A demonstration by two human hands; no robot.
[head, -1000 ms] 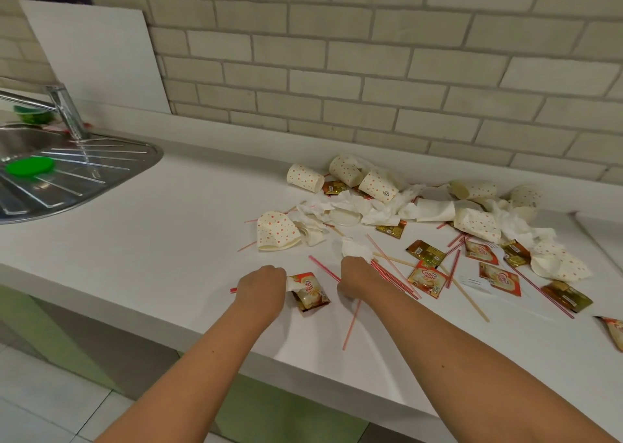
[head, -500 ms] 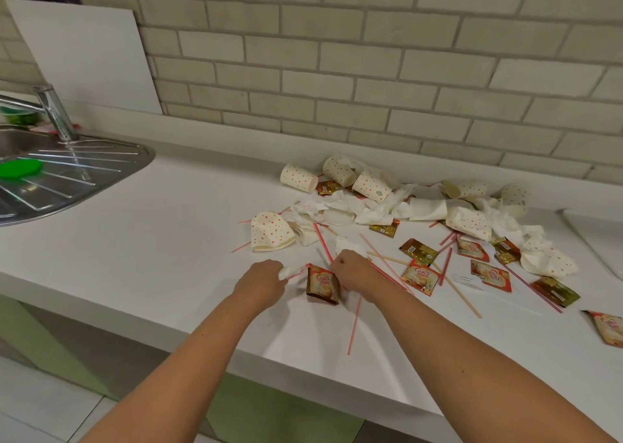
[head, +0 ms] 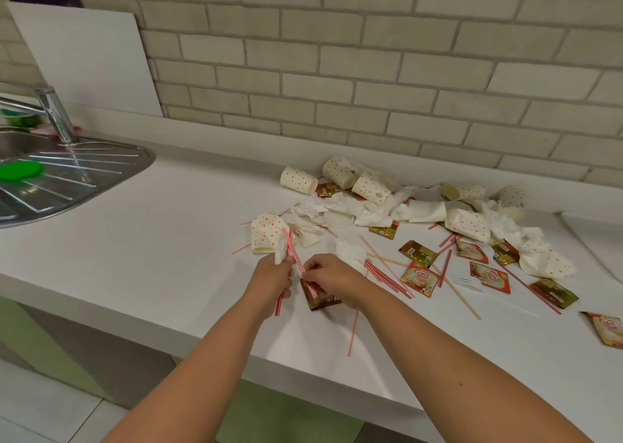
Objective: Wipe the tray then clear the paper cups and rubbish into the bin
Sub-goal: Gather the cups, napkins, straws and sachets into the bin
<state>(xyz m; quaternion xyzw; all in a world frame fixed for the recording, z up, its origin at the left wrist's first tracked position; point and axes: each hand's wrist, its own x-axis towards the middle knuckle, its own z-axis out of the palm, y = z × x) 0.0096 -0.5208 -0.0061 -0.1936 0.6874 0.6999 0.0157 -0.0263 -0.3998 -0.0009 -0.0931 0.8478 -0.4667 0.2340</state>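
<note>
Surface: a white counter (head: 168,257) is seen from above, backed by a pale brick wall (head: 371,71); a white board (head: 87,58) is leant against the wall at the back left.
Sink: a steel sink (head: 84,179) with a tap (head: 55,112) is set into the counter's left end, and a green scrubber (head: 20,170) is laid on its drainer.
Left hand: the left hand (head: 271,275) is held just above the counter near the front edge, knuckles up, fingers curled. A red-striped straw (head: 278,304) is clenched in the fist and sticks out above and below it; a tissue scrap (head: 280,248) is gripped with it.
Right hand: the right hand (head: 333,279) is brought close beside the left, almost touching. A pink straw (head: 296,257) is pinched between its fingertips and slants up to the left.
Sachet: a brown sachet (head: 320,302) is seen under the right hand; whether it is held cannot be told.
Paper cups: dotted paper cups (head: 298,180) are tipped on their sides along the back edge; one flattened cup (head: 266,232) lies just behind the left hand.
Rubbish: crumpled napkins (head: 371,211) are heaped among the cups. Loose straws (head: 387,277) and creamer sachets (head: 419,275) are scattered across the middle and right of the counter, with one single straw (head: 353,331) near the front edge.
</note>
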